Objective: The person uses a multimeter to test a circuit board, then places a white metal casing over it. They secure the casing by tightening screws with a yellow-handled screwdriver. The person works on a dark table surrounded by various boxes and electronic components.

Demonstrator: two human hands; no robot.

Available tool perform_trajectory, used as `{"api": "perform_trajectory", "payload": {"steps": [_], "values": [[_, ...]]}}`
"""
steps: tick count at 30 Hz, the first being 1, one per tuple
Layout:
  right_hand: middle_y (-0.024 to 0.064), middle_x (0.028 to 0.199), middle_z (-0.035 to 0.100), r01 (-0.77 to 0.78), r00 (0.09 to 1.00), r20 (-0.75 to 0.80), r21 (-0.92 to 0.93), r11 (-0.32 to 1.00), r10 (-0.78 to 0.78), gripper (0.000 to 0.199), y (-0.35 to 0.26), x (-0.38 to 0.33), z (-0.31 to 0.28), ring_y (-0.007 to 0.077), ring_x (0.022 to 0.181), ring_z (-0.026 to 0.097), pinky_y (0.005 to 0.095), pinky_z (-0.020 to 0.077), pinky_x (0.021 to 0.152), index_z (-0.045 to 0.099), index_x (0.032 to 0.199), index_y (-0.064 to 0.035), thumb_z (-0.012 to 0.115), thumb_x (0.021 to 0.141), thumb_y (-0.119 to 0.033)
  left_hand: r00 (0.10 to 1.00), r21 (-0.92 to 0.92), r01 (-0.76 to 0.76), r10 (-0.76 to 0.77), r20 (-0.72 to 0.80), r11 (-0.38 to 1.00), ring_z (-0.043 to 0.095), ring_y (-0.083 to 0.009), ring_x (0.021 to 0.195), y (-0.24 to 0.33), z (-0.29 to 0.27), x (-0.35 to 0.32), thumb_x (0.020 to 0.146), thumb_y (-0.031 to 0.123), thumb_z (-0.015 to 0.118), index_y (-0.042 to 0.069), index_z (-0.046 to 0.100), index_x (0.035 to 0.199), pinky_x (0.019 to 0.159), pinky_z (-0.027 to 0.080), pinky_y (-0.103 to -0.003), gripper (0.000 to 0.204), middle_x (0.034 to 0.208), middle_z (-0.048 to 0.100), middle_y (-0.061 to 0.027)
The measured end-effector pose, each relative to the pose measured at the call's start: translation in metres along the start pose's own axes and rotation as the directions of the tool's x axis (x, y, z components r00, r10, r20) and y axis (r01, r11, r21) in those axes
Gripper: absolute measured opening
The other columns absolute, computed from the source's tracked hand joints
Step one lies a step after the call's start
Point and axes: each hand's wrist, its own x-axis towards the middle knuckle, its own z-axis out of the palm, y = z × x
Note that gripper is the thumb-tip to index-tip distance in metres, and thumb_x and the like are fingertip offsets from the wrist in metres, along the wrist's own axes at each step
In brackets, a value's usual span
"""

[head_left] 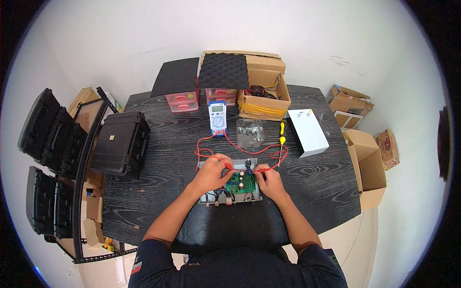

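Observation:
In front of me lies an open metal chassis (pixel 207 198) with a green circuit board (pixel 247 186) inside it. My left hand (pixel 213 173) is over the chassis's left half, its fingers pinched on a red test probe (pixel 227 166). At the board's right side my right hand (pixel 270 184) grips a second red probe (pixel 265 170). Both probe tips are too small to see, so contact cannot be told. Red leads (pixel 235 144) run from the probes to a blue and white multimeter (pixel 218 115) behind the chassis.
Beyond the chassis are a clear tray of small parts (pixel 250 142), a yellow-handled screwdriver (pixel 282 128) and a white metal cover (pixel 309 132). Red drawer boxes (pixel 183 102) and a cardboard box of cables (pixel 263 108) line the back. A black hard case (pixel 120 144) stands left.

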Motion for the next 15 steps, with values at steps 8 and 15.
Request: {"api": "perform_trajectory", "payload": {"steps": [8, 15], "values": [[0.0177, 0.099, 0.075, -0.006, 1.000, -0.019, 0.008, 1.000, 0.007, 0.013, -0.007, 0.002, -0.001, 0.0358, 0.089, 0.076, 0.0410, 0.0587, 0.079, 0.068, 0.108, -0.0019, 0.074, 0.100, -0.010, 1.000, 0.007, -0.018, 0.018, 0.001, 1.000, 0.069, -0.0316, 0.112, -0.003, 0.002, -0.001, 0.087, 0.009, 0.085, 0.008, 0.072, 0.097, 0.097, 0.055, -0.045, 0.016, 0.104, 0.076, -0.0067], [0.0164, 0.101, 0.076, -0.018, 0.999, -0.039, 0.088, 0.996, 0.022, 0.010, 0.005, -0.004, 0.004, 0.0340, 0.088, 0.076, 0.0402, 0.0586, 0.079, 0.069, 0.109, -0.0015, 0.070, 0.102, -0.008, 0.999, -0.118, 0.018, -0.024, -0.048, 0.993, 0.074, -0.0341, 0.110, -0.010, -0.001, -0.004, 0.088, 0.006, 0.083, 0.006, 0.072, 0.098, 0.095, 0.059, -0.045, 0.014, 0.107, 0.077, -0.0124]]}}
